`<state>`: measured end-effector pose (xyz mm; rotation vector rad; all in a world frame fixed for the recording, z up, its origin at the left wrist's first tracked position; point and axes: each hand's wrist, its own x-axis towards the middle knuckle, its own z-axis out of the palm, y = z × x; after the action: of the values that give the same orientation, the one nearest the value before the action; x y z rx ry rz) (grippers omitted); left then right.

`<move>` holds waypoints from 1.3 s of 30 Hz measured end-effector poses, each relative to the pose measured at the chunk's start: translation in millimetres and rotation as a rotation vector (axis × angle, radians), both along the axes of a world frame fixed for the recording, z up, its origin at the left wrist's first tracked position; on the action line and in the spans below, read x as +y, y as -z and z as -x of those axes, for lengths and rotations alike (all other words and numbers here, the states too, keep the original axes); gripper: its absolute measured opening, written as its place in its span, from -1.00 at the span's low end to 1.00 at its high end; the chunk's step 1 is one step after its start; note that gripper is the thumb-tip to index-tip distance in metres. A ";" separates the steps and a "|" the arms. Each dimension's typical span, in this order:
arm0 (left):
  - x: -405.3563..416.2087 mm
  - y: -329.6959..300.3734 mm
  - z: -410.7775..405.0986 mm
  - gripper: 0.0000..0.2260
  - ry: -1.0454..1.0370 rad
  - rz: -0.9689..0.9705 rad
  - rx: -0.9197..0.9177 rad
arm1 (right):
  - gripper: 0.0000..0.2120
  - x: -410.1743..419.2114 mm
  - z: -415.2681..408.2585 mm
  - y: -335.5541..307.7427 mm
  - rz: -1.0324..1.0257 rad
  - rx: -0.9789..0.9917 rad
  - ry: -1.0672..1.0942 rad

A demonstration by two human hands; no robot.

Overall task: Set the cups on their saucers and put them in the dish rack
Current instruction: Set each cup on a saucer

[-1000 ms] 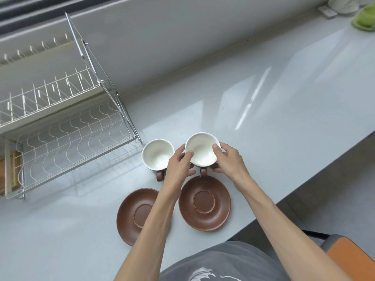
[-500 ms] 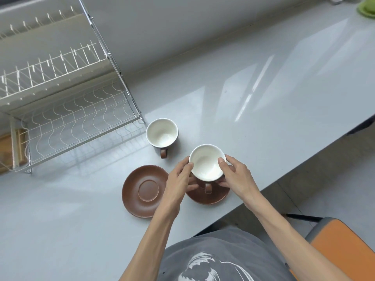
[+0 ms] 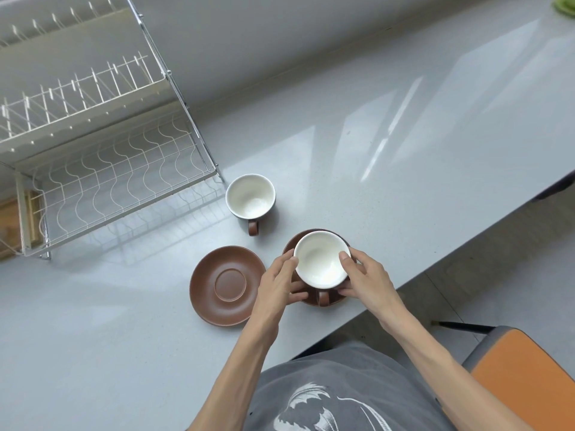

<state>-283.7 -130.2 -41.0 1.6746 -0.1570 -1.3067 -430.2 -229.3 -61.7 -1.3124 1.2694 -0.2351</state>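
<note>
A brown cup with a white inside (image 3: 320,259) sits over the right brown saucer (image 3: 292,245), its handle pointing toward me. My left hand (image 3: 278,283) and my right hand (image 3: 364,276) grip the cup's rim from both sides. A second matching cup (image 3: 250,197) stands alone on the counter just beyond, near the rack's corner. The left brown saucer (image 3: 225,281) lies bare beside my left hand. The white wire dish rack (image 3: 102,157) stands at the upper left with nothing in it.
The grey counter (image 3: 389,126) runs along a wall, and its front edge passes right beside the right saucer. An orange chair seat (image 3: 525,374) is at the lower right. A green object (image 3: 564,4) sits at the counter's far right corner.
Both hands carried the right cup from beside the other cup toward me and brought it down over the right saucer. The other cup stayed where it was.
</note>
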 end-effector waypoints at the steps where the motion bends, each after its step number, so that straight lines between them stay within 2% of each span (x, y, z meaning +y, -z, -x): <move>1: 1.0 0.9 0.0 -0.67 -0.003 -0.001 0.005 | -0.63 0.8 0.3 0.1 -0.002 0.002 0.000; 10: 8.0 6.4 1.5 -0.71 0.011 -0.006 -0.009 | -0.56 3.4 3.7 0.7 -0.002 0.018 -0.029; 15: 6.9 6.6 -5.0 -0.73 0.099 -0.025 -0.080 | -0.56 -6.2 3.2 -0.3 0.025 0.113 -0.095; 19: 5.7 7.0 -27.6 -0.68 0.205 -0.058 -0.150 | -0.56 -24.1 -1.1 -6.3 0.164 0.254 -0.244; 23: 1.7 -0.9 -58.8 -0.66 0.210 -0.039 -0.211 | -0.51 -42.4 -20.4 -17.7 0.379 0.414 -0.373; 29: -2.3 -15.2 -103.7 -0.68 0.117 -0.034 -0.467 | -0.52 -55.4 -73.4 -31.5 0.656 0.457 -0.456; 32: -11.4 -11.7 -113.5 -0.65 0.153 -0.090 -0.786 | -0.51 -56.1 -103.5 -28.5 0.758 0.428 -0.504; 35: -21.0 0.1 -120.9 -0.56 0.239 -0.138 -1.100 | -0.48 -52.7 -131.6 -23.0 0.779 0.385 -0.537; 39: -35.1 13.2 -127.0 -0.49 0.334 -0.203 -1.229 | -0.45 -48.1 -158.6 -13.6 0.767 0.368 -0.553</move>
<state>-156.6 -165.3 -54.2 2.4934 -1.0769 -0.3254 -271.6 -277.4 -48.0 -2.3993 1.0852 -0.0816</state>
